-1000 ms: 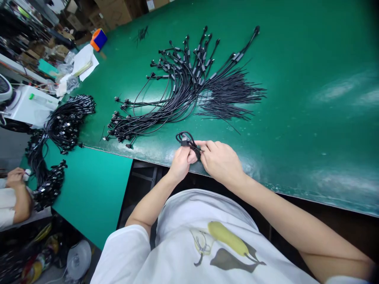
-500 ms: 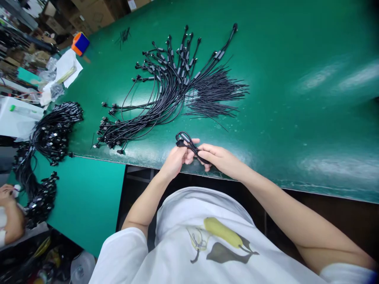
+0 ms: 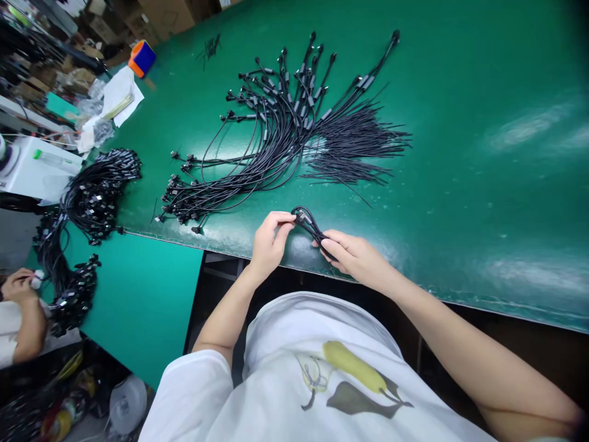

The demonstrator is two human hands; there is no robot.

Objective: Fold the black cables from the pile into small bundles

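Note:
A black cable (image 3: pixel 315 228), folded into a small coil, is held just above the near edge of the green table. My right hand (image 3: pixel 352 253) is closed round its lower right end. At the upper left end my left hand (image 3: pixel 270 240) pinches the cable near its connector, thumb and forefinger together. Beyond my hands lies a fanned bunch of black cables (image 3: pixel 248 175) with grey sleeves and plugs at the ends. Against its right side rests a heap of thin black ties (image 3: pixel 356 147).
More bundled black cables (image 3: pixel 99 196) lie at the left, partly on a lower green table (image 3: pixel 142 294). A co-worker's hand (image 3: pixel 21 285) shows at the far left. Papers (image 3: pixel 122 95), an orange and blue object (image 3: pixel 142 58) and a few loose ties (image 3: pixel 210 48) are farther back.
My left hand has shifted from under the coil to its upper left end and now pinches there. The right hand keeps its hold. The whole view has swung slightly.

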